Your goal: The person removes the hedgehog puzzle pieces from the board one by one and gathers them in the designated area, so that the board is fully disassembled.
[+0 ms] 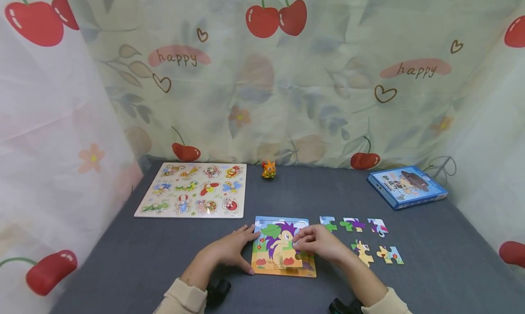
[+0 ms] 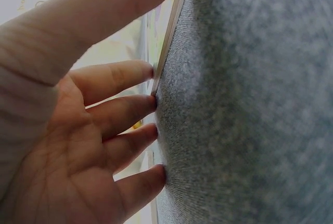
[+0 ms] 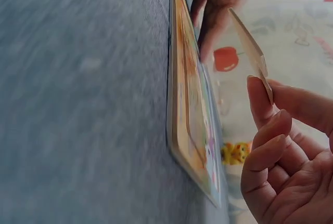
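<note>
A jigsaw puzzle board (image 1: 283, 272) with a purple-spined hedgehog picture lies on the table in the head view. My left hand (image 1: 229, 250) touches its left edge, fingers lightly bent and thumb at the near left corner. Over the board, my right hand (image 1: 321, 244) pinches a thin puzzle piece (image 3: 251, 47) between thumb and index finger. In the right wrist view this piece is tilted and held above the board, apart from it. Loose puzzle pieces lie right of the board, among them a purple one (image 1: 377, 226) and a yellow one (image 1: 362, 252).
A white insect peg board (image 1: 190, 191) lies at the back left. Behind the puzzle stands a small orange toy figure (image 1: 269, 169). A blue box (image 1: 408, 186) is at the back right. Printed fabric (image 1: 279, 100) hangs around the table.
</note>
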The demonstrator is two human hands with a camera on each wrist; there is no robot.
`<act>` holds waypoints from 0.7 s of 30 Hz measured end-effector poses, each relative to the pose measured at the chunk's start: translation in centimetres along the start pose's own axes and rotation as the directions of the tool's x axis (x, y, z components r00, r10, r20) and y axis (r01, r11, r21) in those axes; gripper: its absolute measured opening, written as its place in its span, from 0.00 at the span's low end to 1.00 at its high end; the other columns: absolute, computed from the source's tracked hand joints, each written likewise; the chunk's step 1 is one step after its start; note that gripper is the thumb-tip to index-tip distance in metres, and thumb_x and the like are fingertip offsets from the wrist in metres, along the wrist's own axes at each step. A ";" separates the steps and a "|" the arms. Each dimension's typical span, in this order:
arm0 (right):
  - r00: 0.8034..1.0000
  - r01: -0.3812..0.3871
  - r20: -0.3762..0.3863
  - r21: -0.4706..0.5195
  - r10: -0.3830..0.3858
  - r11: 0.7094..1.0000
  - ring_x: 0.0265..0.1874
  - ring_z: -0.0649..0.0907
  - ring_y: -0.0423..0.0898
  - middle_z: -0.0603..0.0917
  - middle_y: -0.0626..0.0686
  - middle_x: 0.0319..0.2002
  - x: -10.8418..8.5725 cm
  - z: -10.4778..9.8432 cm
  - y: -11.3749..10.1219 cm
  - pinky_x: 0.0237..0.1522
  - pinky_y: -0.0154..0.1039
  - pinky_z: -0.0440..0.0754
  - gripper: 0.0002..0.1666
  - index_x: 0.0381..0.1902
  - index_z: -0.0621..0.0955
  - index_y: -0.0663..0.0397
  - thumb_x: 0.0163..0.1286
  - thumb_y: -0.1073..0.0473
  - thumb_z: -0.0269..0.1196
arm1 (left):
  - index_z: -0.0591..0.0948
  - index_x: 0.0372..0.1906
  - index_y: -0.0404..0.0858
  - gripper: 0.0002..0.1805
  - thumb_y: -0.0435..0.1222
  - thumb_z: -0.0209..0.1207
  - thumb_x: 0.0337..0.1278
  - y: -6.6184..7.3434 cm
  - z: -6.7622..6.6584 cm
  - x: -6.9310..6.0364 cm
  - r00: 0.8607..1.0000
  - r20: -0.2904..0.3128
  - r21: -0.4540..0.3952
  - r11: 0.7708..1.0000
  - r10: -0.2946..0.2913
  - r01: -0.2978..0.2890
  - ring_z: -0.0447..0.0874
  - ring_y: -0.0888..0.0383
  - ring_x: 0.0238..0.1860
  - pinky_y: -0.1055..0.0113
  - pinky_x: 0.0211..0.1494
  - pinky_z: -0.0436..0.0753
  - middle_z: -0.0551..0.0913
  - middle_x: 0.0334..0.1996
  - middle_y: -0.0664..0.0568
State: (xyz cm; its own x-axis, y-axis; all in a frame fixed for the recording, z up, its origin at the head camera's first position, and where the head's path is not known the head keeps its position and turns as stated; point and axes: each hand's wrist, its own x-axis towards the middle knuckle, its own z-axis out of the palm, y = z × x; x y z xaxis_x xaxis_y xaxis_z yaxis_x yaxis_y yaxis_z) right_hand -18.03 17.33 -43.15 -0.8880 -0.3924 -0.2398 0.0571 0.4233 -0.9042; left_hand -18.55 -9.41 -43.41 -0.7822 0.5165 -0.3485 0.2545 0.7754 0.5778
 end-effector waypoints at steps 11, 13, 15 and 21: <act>0.997 -0.045 -0.063 -0.016 0.044 0.999 0.23 0.75 0.41 0.85 0.51 0.28 -2.3 -2.2 1.4 0.26 0.33 0.74 0.19 0.42 0.81 0.65 0.60 0.54 0.66 | 0.64 0.69 0.46 0.49 0.47 0.73 0.36 0.1 0.0 0.0 1.000 -0.009 0.008 1.000 -0.005 0.005 0.45 0.44 0.74 0.41 0.70 0.56 0.54 0.73 0.48; 0.997 -0.040 -0.067 -0.016 0.039 0.999 0.24 0.75 0.42 0.85 0.52 0.29 -2.8 -2.6 1.7 0.27 0.33 0.74 0.20 0.42 0.81 0.66 0.60 0.54 0.66 | 0.64 0.69 0.46 0.49 0.47 0.73 0.36 0.1 0.0 0.0 1.000 -0.008 0.010 1.000 -0.007 0.007 0.45 0.44 0.74 0.42 0.70 0.56 0.54 0.73 0.48; 0.997 -0.043 -0.068 -0.016 0.042 0.999 0.24 0.75 0.42 0.86 0.52 0.30 -3.2 -3.0 1.9 0.26 0.33 0.74 0.21 0.42 0.81 0.66 0.59 0.54 0.66 | 0.64 0.69 0.45 0.49 0.46 0.73 0.36 0.2 0.0 -0.1 1.000 -0.007 0.009 1.000 -0.007 0.008 0.45 0.44 0.74 0.42 0.70 0.56 0.54 0.73 0.48; 0.997 -0.069 -0.035 -0.021 0.068 0.997 0.26 0.77 0.41 0.85 0.48 0.28 -4.4 -4.0 2.7 0.29 0.32 0.75 0.22 0.42 0.81 0.64 0.59 0.51 0.66 | 0.64 0.69 0.45 0.49 0.46 0.73 0.36 0.3 -0.1 -0.2 1.000 -0.004 0.003 1.000 -0.002 0.002 0.45 0.44 0.74 0.41 0.70 0.56 0.54 0.73 0.47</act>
State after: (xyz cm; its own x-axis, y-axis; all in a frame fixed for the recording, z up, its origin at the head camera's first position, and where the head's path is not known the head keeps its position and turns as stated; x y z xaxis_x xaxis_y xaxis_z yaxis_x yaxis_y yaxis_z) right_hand -15.80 23.47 -43.09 -0.8973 -0.3342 -0.2883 0.1086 0.4660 -0.8781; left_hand -18.37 -9.31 -43.08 -0.7849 0.5137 -0.3465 0.2547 0.7773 0.5753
